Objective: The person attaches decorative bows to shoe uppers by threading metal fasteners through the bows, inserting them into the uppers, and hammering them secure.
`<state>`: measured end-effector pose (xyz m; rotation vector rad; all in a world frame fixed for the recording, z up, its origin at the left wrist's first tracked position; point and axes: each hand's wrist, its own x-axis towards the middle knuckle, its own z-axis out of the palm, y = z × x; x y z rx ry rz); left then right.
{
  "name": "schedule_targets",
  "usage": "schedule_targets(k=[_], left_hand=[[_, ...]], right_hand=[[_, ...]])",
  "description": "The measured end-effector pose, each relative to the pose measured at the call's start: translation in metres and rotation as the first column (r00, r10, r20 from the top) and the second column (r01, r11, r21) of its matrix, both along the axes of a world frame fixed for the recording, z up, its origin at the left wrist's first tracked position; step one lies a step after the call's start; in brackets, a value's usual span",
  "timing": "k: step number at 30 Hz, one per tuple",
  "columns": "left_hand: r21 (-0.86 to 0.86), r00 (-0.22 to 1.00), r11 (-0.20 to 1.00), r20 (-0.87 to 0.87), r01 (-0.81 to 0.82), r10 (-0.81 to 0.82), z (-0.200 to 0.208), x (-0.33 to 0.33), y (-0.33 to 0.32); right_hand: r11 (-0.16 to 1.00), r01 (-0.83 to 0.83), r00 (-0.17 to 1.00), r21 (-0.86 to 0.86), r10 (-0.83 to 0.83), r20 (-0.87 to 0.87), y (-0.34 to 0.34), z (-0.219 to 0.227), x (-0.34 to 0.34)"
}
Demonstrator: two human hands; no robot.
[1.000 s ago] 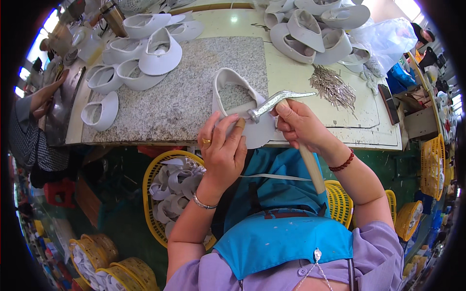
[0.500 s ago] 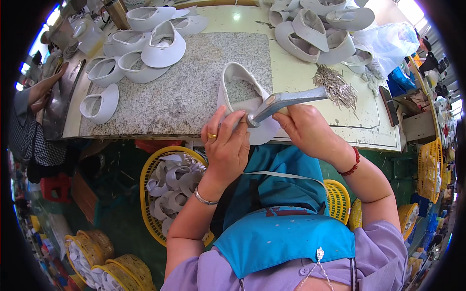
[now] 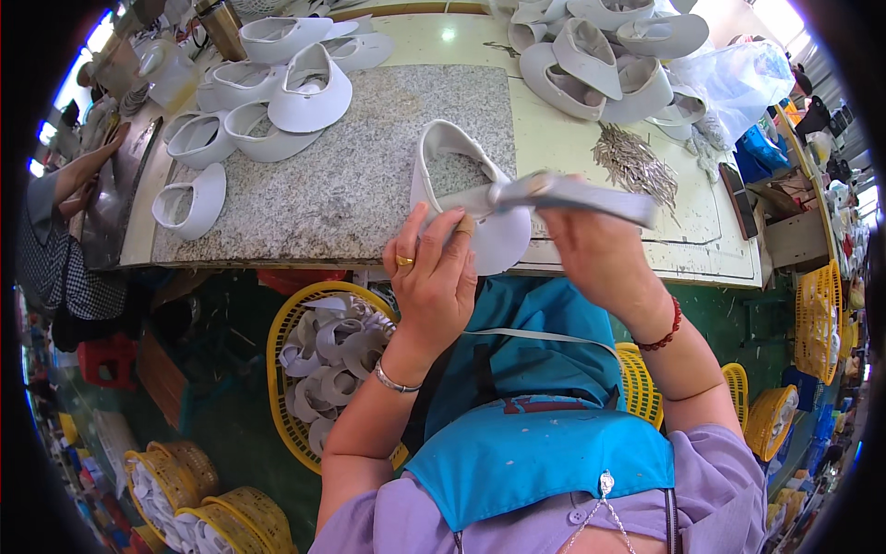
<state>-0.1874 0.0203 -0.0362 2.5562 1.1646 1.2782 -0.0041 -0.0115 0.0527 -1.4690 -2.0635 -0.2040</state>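
A white piece shaped like a sun visor (image 3: 508,242), with an oval opening and a flared brim, lies at the front edge of the stone slab. Fingers of my left hand (image 3: 432,286) are closed on its near rim; whether they also pinch something small there is hidden. My right hand (image 3: 604,263) is wrapped round the handle of a metal hammer (image 3: 591,196), which is smeared by motion. The hammer hovers over the piece, just right of my left fingertips. Right of the slab sits a heap of thin metal nails (image 3: 637,164).
Similar white pieces are piled at the slab's far left (image 3: 309,92) and at the back right (image 3: 591,60). A dark bar (image 3: 738,200) lies near the table's right end. Below stands a yellow basket (image 3: 280,406) of white parts. Another person's arm (image 3: 92,162) shows at far left.
The hammer has come away from my left fingertips and turned, its long part now pointing right and slightly down. My right hand has shifted a little; my left hand stays on the white piece.
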Motion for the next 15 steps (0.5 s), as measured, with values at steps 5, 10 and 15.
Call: schedule_targets(k=[5,10,15], left_hand=[[0.024,1.0,1.0,-0.024,-0.012,0.013,0.002,0.001,0.0],[0.085,0.991,0.996,-0.123,-0.041,0.051,0.005,0.002,0.0],[0.084,0.984,0.996,-0.175,-0.021,0.035,0.014,0.001,0.001]], right_hand=[[0.973,-0.025,0.997,-0.23,0.04,0.065,0.004,-0.012,0.004],[0.965,-0.01,0.997,-0.263,-0.01,-0.074,0.001,-0.012,0.002],[0.965,-0.011,0.996,-0.263,-0.013,-0.09,0.002,-0.011,0.004]])
